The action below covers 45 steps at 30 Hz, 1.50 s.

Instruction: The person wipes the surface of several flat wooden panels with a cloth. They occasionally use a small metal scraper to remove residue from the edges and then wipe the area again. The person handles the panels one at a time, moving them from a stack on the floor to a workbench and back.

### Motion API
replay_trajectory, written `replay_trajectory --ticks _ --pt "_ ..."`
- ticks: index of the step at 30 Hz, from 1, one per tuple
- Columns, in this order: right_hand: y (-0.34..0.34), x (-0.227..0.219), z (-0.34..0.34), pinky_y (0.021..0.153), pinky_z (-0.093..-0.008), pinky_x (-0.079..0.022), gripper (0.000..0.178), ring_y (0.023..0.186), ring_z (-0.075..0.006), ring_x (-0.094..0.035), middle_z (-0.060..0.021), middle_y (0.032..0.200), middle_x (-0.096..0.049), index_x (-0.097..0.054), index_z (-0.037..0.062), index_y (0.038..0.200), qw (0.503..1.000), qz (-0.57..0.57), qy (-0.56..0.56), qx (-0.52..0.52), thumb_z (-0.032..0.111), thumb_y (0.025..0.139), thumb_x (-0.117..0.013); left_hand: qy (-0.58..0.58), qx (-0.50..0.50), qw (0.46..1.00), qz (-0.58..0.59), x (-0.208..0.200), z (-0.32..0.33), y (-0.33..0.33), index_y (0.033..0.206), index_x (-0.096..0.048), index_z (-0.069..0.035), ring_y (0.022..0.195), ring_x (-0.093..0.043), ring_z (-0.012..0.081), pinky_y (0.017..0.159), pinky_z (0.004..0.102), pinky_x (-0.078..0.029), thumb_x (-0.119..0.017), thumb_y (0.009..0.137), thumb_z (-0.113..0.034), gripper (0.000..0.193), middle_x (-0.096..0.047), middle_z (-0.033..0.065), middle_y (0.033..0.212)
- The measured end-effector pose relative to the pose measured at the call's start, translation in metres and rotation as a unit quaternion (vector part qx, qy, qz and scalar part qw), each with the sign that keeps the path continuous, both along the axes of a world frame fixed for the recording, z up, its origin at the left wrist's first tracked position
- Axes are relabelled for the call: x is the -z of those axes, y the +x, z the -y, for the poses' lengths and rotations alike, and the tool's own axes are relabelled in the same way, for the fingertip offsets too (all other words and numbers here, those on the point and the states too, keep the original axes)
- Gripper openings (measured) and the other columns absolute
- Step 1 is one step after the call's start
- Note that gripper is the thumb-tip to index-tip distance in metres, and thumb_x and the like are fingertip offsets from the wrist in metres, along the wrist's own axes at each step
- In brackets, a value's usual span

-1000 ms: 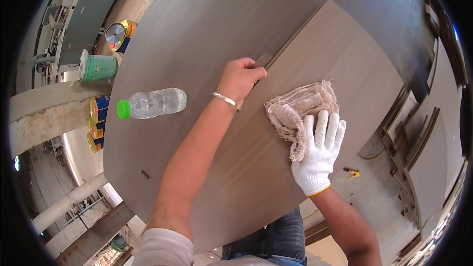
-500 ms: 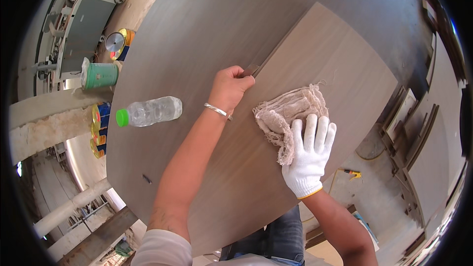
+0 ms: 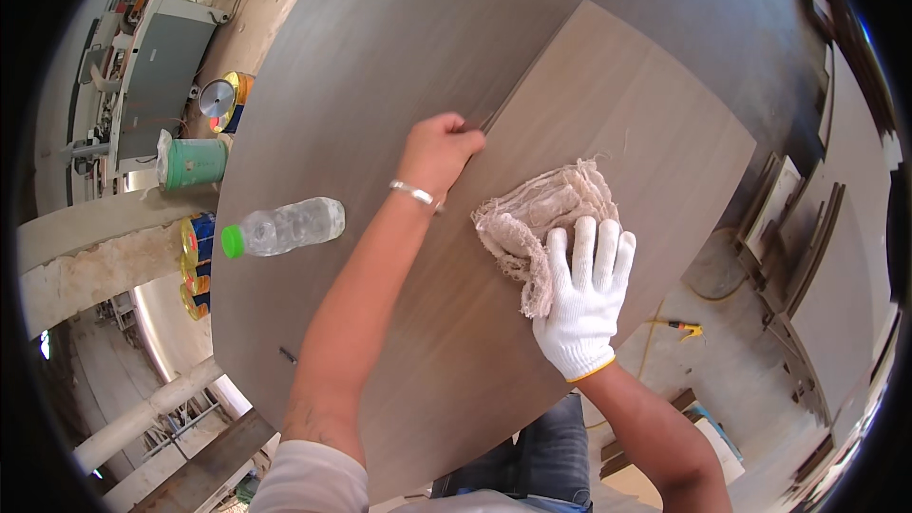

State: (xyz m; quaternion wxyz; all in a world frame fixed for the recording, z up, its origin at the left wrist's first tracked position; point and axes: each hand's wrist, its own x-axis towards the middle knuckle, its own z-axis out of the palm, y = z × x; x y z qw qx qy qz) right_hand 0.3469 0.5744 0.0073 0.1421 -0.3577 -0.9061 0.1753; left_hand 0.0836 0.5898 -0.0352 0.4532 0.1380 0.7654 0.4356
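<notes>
A smaller brown wood-grain panel lies on a large panel of like colour. My bare left hand, a silver bangle at its wrist, is closed in a pinch at the smaller panel's left edge. Between its fingertips is a small, thin, dark flat piece, mostly hidden by the fingers; its kind I cannot make out. My right hand wears a white knit glove and rests flat, fingers stretched out, against the lower right side of a crumpled, frayed beige rag on the smaller panel.
On the large panel's left lie a clear plastic bottle with a green cap and a small dark object. Beyond that edge stand a green bucket and several tins. A yellow air gun and stacked boards are at right.
The thin piece in my left fingers has turned and shows less of its face. My right hand remains against the rag. The whole view has shifted slightly.
</notes>
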Motion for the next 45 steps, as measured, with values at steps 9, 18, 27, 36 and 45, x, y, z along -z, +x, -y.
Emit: replay_trajectory --ticks 9,18,27,36,45 --pt "0.001 -0.001 0.0 0.111 -0.0649 -0.034 0.062 0.128 -0.0475 -0.044 -0.0242 0.134 -0.048 -0.058 -0.0028 0.127 1.0 -0.002 -0.005 -0.001 0.015 0.069 -0.072 -0.004 0.016 1.0 -0.008 -0.009 -0.01 0.003 0.081 -0.064 -0.004 0.067 -0.049 0.0079 0.062 0.0288 -0.041 -0.074 0.085 -0.005 0.01 -0.057 -0.0032 0.073" --pt "-0.005 -0.006 0.006 0.109 -0.0627 -0.036 0.062 0.125 -0.0454 -0.046 -0.022 0.129 -0.05 -0.06 -0.0019 0.124 1.0 -0.013 0.013 -0.004 0.015 0.067 -0.074 0.006 0.006 1.0 0.001 -0.001 -0.084 -0.012 0.08 -0.064 -0.007 0.065 -0.049 0.0088 0.062 0.0283 -0.041 -0.074 0.085 -0.006 0.011 -0.058 -0.0019 0.072" --pt "-0.001 -0.005 0.002 0.109 -0.0627 -0.036 0.058 0.123 -0.0445 -0.046 -0.0214 0.127 -0.05 -0.061 -0.0013 0.122 1.0 -0.013 0.014 0.01 0.015 0.068 -0.074 0.018 0.031 0.999 0.014 -0.006 -0.072 -0.005 0.073 -0.059 -0.01 0.06 -0.047 0.0082 0.058 0.0272 -0.039 -0.075 0.083 -0.005 0.02 -0.055 -0.0024 0.066" --pt "0.002 -0.001 0.001 0.114 -0.0664 -0.032 0.066 0.131 -0.0484 -0.043 -0.0239 0.134 -0.048 -0.058 -0.0016 0.129 1.0 0.02 -0.009 0.005 0.015 0.067 -0.073 0.023 0.023 0.999 0.02 0.002 -0.078 -0.002 0.072 -0.056 -0.011 0.055 -0.043 0.0089 0.054 0.0281 -0.034 -0.074 0.083 -0.007 0.022 -0.052 -0.0028 0.064" --pt "-0.007 -0.006 0.005 0.111 -0.0646 -0.034 0.061 0.127 -0.0463 -0.044 -0.0225 0.13 -0.049 -0.059 -0.0012 0.125 1.0 0.012 0.001 -0.001 0.014 0.068 -0.072 0.029 0.026 0.998 0.047 -0.005 -0.122 -0.012 0.072 -0.055 -0.01 0.058 -0.041 0.0088 0.055 0.0289 -0.034 -0.072 0.083 -0.004 0.021 -0.051 -0.0025 0.064"
